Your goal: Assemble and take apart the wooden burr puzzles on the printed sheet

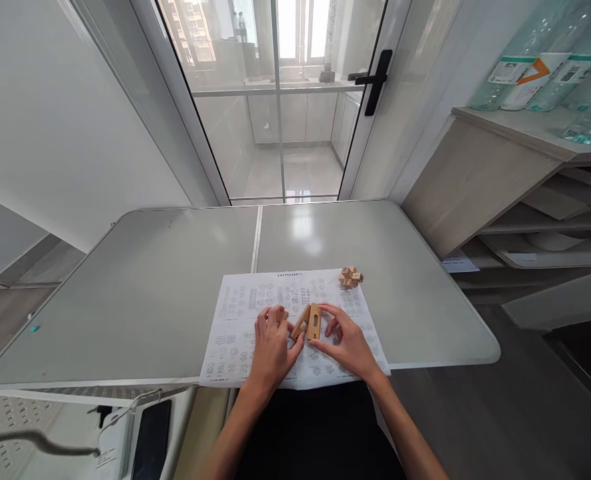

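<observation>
Both my hands rest on a printed instruction sheet (255, 300) at the near edge of a grey folding table (165, 280). My left hand (271, 347) is curled around small wooden pieces (300, 324), one peeking out at its fingertips. My right hand (345, 340) pinches a slotted wooden block (314, 321) that stands on the sheet and touches the left hand's angled piece. An assembled wooden burr puzzle (350, 277) sits on the sheet's far right corner, apart from both hands.
A glass door (280, 100) with a black handle stands behind the table. Wooden shelves (525, 200) with plastic bottles (540, 60) on top are at the right. A dark phone (150, 440) lies on a white perforated surface at the lower left.
</observation>
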A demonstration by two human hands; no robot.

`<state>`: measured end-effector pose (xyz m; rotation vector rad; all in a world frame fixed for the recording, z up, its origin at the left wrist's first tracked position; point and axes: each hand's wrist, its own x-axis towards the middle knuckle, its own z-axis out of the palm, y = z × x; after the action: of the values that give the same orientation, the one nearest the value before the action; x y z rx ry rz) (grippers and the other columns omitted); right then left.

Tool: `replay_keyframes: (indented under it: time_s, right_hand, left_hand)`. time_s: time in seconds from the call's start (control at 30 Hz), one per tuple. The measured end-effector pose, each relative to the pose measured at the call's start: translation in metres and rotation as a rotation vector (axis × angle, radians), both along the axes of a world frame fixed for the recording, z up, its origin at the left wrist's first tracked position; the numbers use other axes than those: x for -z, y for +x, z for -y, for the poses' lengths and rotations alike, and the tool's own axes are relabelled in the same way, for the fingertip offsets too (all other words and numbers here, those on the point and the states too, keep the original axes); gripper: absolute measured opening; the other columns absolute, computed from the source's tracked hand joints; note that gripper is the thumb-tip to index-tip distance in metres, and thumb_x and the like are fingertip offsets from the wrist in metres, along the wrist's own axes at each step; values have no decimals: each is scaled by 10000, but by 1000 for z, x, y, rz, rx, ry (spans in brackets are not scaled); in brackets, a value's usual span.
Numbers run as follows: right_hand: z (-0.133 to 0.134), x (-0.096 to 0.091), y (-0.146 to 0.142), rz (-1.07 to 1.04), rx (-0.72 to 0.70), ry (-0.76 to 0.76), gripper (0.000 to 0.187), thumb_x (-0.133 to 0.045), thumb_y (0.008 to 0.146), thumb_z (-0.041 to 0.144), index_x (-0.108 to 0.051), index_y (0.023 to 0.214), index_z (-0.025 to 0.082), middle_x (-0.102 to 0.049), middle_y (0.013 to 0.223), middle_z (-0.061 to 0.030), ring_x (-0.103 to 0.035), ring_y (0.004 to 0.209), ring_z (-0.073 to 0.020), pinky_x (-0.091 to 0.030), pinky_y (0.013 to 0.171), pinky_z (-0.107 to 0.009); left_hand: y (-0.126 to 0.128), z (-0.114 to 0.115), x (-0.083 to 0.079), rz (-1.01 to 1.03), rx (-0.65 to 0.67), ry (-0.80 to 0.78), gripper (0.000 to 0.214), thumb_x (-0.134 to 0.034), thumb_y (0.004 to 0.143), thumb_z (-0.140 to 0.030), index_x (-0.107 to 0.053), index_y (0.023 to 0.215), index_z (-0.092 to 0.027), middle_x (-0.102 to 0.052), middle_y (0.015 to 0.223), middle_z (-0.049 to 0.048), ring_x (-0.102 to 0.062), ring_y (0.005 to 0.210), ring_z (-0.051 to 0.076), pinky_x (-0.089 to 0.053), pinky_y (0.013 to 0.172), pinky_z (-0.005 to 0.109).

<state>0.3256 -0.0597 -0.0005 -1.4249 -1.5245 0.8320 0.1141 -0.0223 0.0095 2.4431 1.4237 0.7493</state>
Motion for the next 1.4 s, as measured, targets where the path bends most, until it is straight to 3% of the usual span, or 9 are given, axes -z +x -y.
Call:
replay_keyframes:
  time_s: [0.17,0.23,0.33,0.43,0.57,0.7,1.1,1.27,1.4]
  right_hand:
    - [0,4,2,-62,12,-3,678,-841,843,450,-564,1443,298,-607,1462,-120,-689,774,-180,-606,683,-358]
    - [0,3,2,-86,16,-9,698,-850,832,440,-552,1448,304,-629,1418,-114,-692,777,-183,-592,647,-342]
    - [0,1,3,-129,5,-12,708,-853,825,434,-541,1450,319,-622,1419,-107,-692,779,-181,-573,608,-324]
    - [0,1,3,-172,-8,-19,713,-856,820,426,-537,1450,321,-611,1443,-109,-689,788,-180,-559,604,-316]
    - [1,3,5,-234,-20,-46,737,-864,814,432,-534,1461,312,-671,1336,-96,-685,802,-182,-561,653,-318]
    - [3,5,8,-297,-35,-77,754,-857,825,437,-523,1488,312,-710,1181,-68,-692,861,-198,-569,714,-327]
    - [4,2,12,-388,-148,-69,756,-858,832,398,-522,1507,340,-654,1329,-89,-685,936,-207,-590,720,-321]
    - [5,-2,13,-386,-170,-91,810,-888,808,365,-513,1526,359,-689,1272,-71,-682,876,-190,-596,736,-334]
    - [4,1,13,-382,-181,-73,811,-907,784,347,-537,1505,377,-569,1513,-88,-692,921,-191,-593,728,-332]
  left_hand:
    - [6,5,-8,20,-3,-5,138,-594,1015,-271,-662,947,-173,-600,1350,159,-481,1307,375,-480,1025,548]
    - [5,6,-14,84,-15,-65,195,-543,1044,-308,-653,942,-184,-665,1214,142,-559,1184,335,-490,978,504]
    - [3,8,-21,251,-26,-328,301,-458,1080,-412,-616,926,-208,-693,896,71,-622,817,229,-499,750,363]
    - [2,12,-25,458,-44,-619,392,-423,1073,-536,-564,890,-220,-640,705,13,-534,565,157,-409,563,284]
    - [5,16,-22,747,-72,-869,469,-474,1007,-669,-482,856,-225,-554,574,-51,-408,420,94,-328,462,242]
    - [7,15,-16,956,-143,-1014,533,-587,909,-734,-465,875,-216,-558,597,-65,-385,391,57,-252,422,214]
    - [5,13,-17,1048,-168,-1104,550,-652,882,-721,-494,888,-194,-547,624,-63,-375,430,40,-249,448,213]
    - [5,13,-17,1055,-171,-1099,553,-656,868,-726,-503,875,-195,-556,618,-58,-385,419,45,-239,446,217]
    - [5,13,-16,1044,-142,-1103,539,-644,882,-715,-505,868,-194,-568,620,-50,-391,419,46,-250,451,218]
